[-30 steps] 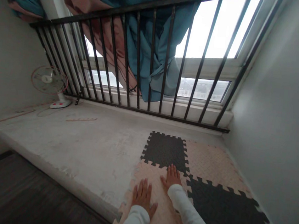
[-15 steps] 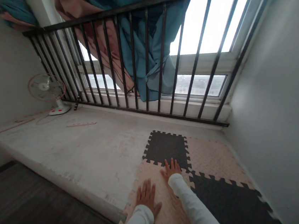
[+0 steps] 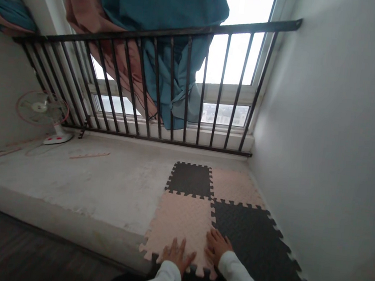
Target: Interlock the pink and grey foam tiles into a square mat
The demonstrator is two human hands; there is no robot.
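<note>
Hands apart and flat: your left hand [image 3: 178, 255] and right hand [image 3: 218, 246] bear evenly on the near edge of the pink foam tile [image 3: 179, 222], along the black foam tile's [image 3: 247, 240] toothed seam.

home window nook: railing [image 3: 172, 29], teal curtain [image 3: 175, 5], floor fan [image 3: 39, 109], foam puzzle mats [image 3: 182, 218] on concrete floor [image 3: 69, 177]

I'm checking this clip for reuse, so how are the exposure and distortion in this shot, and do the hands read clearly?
In the head view, the window is blown out to white; the black railing has bars that lean and fan out from wide-angle distortion; the left hand and right hand look dim but readable against the foam mat.
</note>
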